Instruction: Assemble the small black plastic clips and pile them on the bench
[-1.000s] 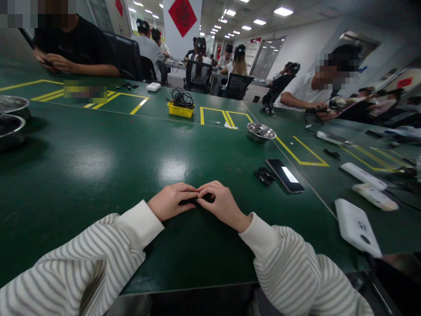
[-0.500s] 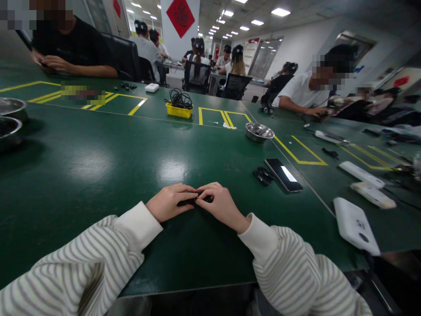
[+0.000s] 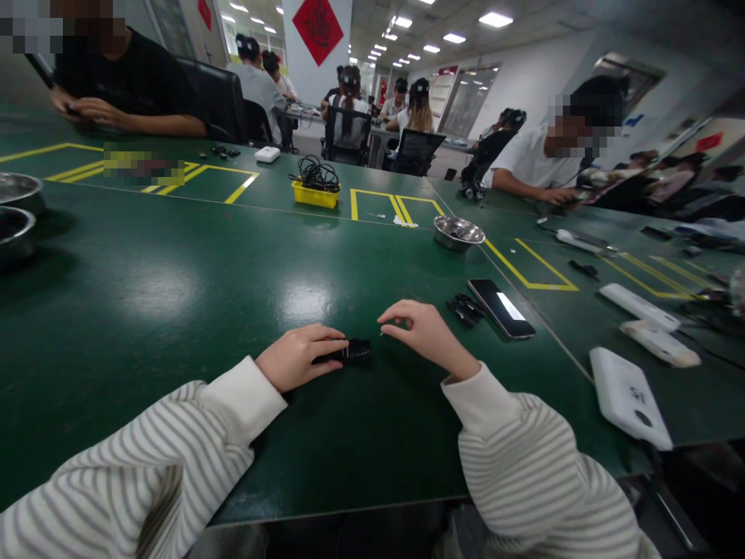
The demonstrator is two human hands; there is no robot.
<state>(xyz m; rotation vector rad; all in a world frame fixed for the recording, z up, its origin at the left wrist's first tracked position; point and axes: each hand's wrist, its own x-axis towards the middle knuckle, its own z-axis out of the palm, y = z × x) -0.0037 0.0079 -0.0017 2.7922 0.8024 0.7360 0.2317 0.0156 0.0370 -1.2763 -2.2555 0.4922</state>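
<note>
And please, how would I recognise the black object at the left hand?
On the green table, find the left hand in the foreground. The small black object sticks out from its fingers, toward the right hand. Unlike the black bundle beside the phone, it is held.

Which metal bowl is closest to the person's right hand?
The bowl beyond the phone, nearest the right hand: it alone shows whole, while the other two bowls are cut off by the left picture edge.
</note>
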